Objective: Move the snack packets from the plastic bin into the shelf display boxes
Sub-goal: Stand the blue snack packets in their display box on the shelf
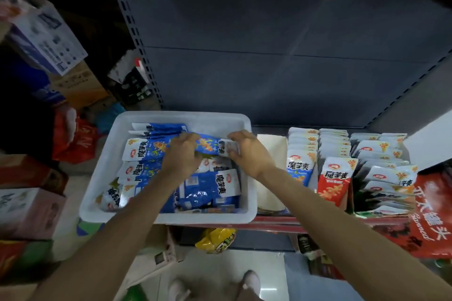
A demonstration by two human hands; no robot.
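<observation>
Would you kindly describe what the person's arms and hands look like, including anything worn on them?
Both forearms are bare right down to the frame's lower edge: no sleeves show. The left hand and right hand wear no gloves, and no watch, bracelet or ring is visible on either wrist or the visible fingers.

White plastic bin (pixel 115 154) of blue-and-white snack packets (pixel 210 186); red-and-white packet (pixel 336 178); yellow bag (pixel 216 239) below.

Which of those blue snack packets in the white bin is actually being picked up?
The blue packet held by both hands, left hand and right hand gripping its ends, raised above the others lying loose in the bin.
</observation>
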